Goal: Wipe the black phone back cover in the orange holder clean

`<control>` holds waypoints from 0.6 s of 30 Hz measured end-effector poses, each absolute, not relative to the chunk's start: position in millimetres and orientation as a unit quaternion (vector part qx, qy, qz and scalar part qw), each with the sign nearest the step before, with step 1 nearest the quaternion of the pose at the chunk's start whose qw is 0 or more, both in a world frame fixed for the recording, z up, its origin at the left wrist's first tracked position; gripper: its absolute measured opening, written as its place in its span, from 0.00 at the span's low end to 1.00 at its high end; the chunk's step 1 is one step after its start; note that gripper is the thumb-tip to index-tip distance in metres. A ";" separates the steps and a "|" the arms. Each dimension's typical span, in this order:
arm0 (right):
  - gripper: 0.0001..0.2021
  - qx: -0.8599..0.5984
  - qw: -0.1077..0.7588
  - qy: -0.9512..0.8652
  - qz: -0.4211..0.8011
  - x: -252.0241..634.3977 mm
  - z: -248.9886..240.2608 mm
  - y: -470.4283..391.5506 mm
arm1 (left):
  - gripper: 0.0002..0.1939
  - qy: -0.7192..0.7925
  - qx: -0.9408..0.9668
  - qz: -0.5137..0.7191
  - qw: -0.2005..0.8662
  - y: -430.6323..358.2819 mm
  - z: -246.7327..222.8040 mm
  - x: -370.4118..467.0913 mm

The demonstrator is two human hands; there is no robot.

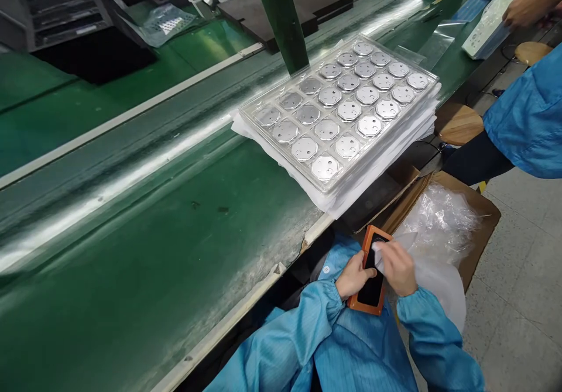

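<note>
An orange frame with a dark inner panel is tilted above my lap. My left hand grips its left side, the thumb lying over the dark panel. Over the upper part of the panel, my right hand pinches a white cloth or sheet, its fingers closed. On the green bench up ahead, a clear plastic tray holds several round silver discs in rows. The tray rests on a stack of white sheets at the bench's edge.
An open cardboard box with crumpled clear plastic stands to the right of my hands. Another person's blue sleeve and hand are at the right. A green post rises behind the tray. A wooden stool is beside the bench.
</note>
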State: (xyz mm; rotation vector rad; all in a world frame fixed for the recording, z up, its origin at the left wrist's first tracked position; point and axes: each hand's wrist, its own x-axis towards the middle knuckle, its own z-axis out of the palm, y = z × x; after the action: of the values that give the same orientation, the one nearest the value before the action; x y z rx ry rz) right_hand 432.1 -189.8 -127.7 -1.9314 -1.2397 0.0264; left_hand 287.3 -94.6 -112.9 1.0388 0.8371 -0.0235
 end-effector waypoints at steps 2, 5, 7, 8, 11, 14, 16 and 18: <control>0.13 -0.763 0.405 -0.503 0.009 433.1 -129.6 -189.9 | 0.16 0.383 0.482 -0.014 0.788 -95.3 -112.4 286.9; 0.14 -0.772 0.407 -0.489 -0.009 436.2 -131.0 -189.7 | 0.16 0.380 0.481 -0.018 0.790 -95.9 -111.7 286.3; 0.12 -0.759 0.402 -0.512 0.010 438.5 -130.8 -188.9 | 0.16 0.389 0.490 -0.020 0.780 -95.8 -110.8 286.0; 0.11 -0.754 0.399 -0.521 0.019 439.8 -130.6 -188.3 | 0.16 0.390 0.494 -0.023 0.777 -95.6 -110.2 285.8; 0.11 -0.777 0.405 -0.481 0.003 442.4 -130.0 -185.1 | 0.16 0.382 0.503 -0.038 0.775 -94.8 -108.9 285.5; 0.10 -0.791 0.407 -0.456 0.010 433.8 -129.6 -180.5 | 0.13 0.388 0.532 -0.046 0.751 -93.8 -109.3 285.1; 0.10 -0.787 0.406 -0.464 0.037 421.4 -129.1 -177.5 | 0.12 0.401 0.556 -0.053 0.727 -92.8 -110.2 284.6; 0.11 -0.783 0.410 -0.464 0.059 409.2 -127.8 -175.6 | 0.11 0.412 0.573 -0.060 0.706 -91.4 -110.9 283.8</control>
State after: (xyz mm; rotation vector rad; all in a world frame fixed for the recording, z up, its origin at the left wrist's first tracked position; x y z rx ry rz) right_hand 409.2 -175.6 -127.8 -1.9717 -1.1675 0.1498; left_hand 283.8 -91.4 -110.9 1.2734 0.9159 -0.1331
